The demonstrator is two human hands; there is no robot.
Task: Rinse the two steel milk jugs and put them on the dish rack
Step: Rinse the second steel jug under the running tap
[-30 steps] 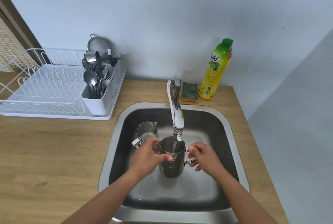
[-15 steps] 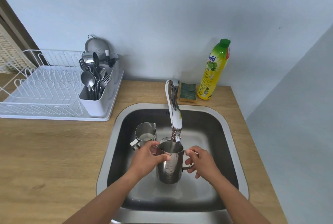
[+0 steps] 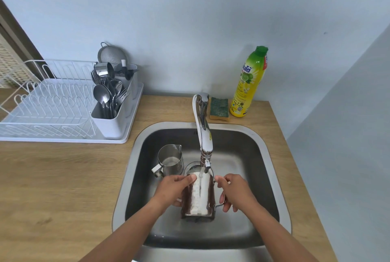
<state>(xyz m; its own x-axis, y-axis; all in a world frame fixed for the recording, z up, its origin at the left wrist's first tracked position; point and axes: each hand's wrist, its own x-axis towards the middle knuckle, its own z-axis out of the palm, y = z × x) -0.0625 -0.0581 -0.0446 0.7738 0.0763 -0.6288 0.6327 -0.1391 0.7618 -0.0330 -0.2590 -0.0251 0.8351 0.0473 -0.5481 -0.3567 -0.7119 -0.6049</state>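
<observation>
A steel milk jug (image 3: 198, 198) lies tipped over in the sink (image 3: 261, 150), its mouth pointing away from me, under the running tap (image 3: 203, 135). Water streams down its side. My left hand (image 3: 173, 190) grips the jug's left side near the rim. My right hand (image 3: 233, 191) holds its handle on the right. The second steel milk jug (image 3: 169, 161) stands upright on the sink floor, to the left and behind, with its handle toward the front left. The white dish rack (image 3: 52, 110) sits on the counter at the left.
A white cutlery holder (image 3: 111, 114) full of spoons and forks stands at the rack's right end, with a strainer (image 3: 111, 55) behind it. A green sponge (image 3: 219, 107) and a yellow dish soap bottle (image 3: 249, 84) stand behind the sink. A wall closes the right side.
The jug in my hands has gone from upright under the tap to tipped over with its mouth away from me, and water now runs over its outer side.
</observation>
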